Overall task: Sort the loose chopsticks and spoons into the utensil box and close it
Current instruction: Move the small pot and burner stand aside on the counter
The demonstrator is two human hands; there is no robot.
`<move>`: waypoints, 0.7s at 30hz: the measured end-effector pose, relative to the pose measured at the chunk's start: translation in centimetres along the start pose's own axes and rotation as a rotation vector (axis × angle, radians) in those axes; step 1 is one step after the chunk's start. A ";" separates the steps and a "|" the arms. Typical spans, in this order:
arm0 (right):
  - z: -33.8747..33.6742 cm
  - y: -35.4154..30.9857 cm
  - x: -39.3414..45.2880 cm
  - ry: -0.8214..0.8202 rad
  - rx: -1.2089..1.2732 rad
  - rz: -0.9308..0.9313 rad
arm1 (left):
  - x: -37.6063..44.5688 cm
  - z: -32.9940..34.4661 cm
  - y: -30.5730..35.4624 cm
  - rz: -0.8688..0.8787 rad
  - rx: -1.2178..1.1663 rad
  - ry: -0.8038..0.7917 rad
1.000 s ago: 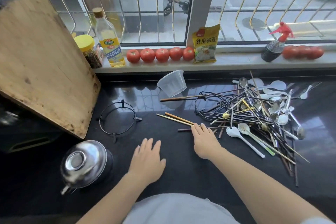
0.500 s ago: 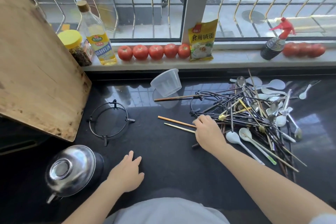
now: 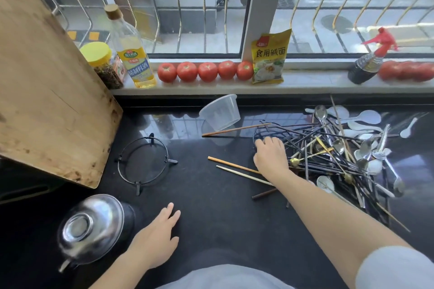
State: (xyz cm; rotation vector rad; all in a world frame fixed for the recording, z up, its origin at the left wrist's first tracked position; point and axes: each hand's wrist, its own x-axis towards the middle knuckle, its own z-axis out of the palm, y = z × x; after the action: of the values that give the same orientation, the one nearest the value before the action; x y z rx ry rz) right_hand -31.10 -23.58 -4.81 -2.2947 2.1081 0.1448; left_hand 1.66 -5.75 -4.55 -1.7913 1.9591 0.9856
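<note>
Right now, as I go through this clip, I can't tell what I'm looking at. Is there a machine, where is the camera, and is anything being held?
There is no machine. A person wears one camera on the head, looking down at their own bare hands. The right hand reaches onto the edge of a tangled pile of chopsticks and spoons on a black counter; whether it grips anything is unclear. The left hand rests open and flat. Nearby lie a clear plastic cup, a wire ring stand and a steel lid. No utensil box is visible.

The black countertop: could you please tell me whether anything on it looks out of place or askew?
Yes. A clear plastic cup lies tipped on its side near the window sill, and dark chopsticks and white and metal spoons sprawl in a tangled heap at the right.
</note>
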 end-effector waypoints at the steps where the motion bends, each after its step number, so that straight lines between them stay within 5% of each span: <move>1: -0.7 0.4 0.0 0.026 0.048 0.017 | 0.0 -0.1 -0.1 0.003 -0.008 0.004; 4: -3.5 1.7 -0.1 0.101 0.324 0.173 | 0.0 -0.1 -0.2 0.014 -0.019 0.009; 8: -6.2 4.2 -0.9 0.147 1.015 0.561 | 0.3 0.1 -0.3 0.024 -0.014 0.022; 12: -7.2 5.6 -3.4 0.232 1.656 0.718 | 0.4 0.1 -0.1 0.028 0.004 0.014; 21: -6.6 6.4 -7.0 0.302 2.029 1.090 | 0.6 0.3 -0.3 0.026 0.041 -0.010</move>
State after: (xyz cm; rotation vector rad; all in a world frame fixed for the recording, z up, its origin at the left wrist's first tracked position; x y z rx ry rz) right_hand -37.72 -17.74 2.61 0.0034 1.5135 -1.4697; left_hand 1.80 -5.98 -5.22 -1.7396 1.9863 0.9534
